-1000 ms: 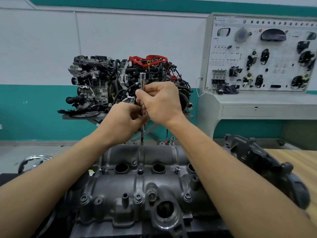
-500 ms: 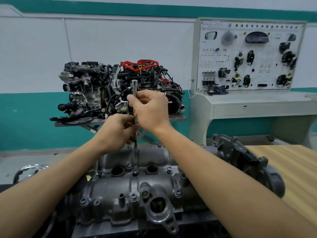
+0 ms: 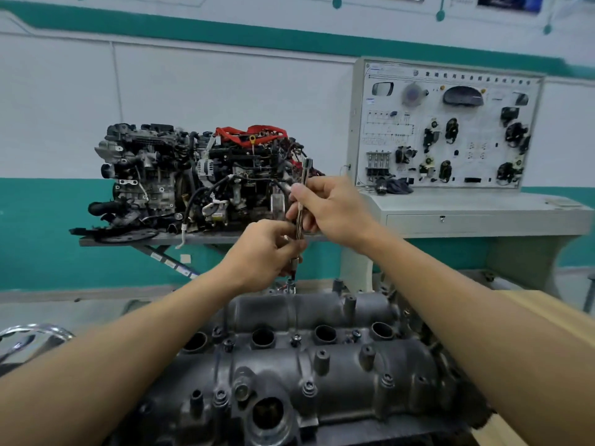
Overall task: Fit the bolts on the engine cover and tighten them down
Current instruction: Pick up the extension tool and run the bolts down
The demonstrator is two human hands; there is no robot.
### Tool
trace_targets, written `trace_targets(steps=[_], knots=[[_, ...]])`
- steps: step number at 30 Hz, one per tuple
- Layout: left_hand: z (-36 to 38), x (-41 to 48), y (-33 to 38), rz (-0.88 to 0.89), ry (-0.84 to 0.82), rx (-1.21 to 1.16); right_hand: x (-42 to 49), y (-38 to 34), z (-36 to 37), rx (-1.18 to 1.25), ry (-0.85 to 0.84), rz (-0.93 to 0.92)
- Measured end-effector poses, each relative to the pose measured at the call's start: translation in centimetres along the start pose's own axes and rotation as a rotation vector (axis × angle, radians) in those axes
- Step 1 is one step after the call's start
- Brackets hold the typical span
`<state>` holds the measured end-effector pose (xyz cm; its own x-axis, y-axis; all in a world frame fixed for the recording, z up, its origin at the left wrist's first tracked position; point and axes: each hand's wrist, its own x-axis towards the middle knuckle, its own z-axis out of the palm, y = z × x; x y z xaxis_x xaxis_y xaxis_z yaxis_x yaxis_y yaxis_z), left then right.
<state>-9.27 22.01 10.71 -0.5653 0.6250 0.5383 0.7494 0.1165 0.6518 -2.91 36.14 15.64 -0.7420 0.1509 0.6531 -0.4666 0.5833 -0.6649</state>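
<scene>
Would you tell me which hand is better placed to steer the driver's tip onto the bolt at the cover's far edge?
Left, probably. The left hand pinches the driver at its lower end, right above the bolt; the right hand grips higher up the shaft, better suited to turning.

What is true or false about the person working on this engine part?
1. The left hand and the right hand both hold one long metal tool. True.
2. The tool lies flat on the engine cover. False: it stands nearly upright over a bolt at the engine cover's far edge.
3. A second engine sits on a stand behind. True.
4. The left hand grips higher than the right. False: the right hand is higher.
</scene>
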Motion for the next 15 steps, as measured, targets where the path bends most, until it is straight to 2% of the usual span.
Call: trace_targets(steps=[9,15], knots=[[0.1,0.7,-1.3,0.03,0.026,0.068,0.0,0.5,-0.4,0.084,-0.101,0.011],[0.6,0.3,-1.6,0.07,0.106,0.109,-0.4,0.1,-0.9,0.159,-0.149,0.049]])
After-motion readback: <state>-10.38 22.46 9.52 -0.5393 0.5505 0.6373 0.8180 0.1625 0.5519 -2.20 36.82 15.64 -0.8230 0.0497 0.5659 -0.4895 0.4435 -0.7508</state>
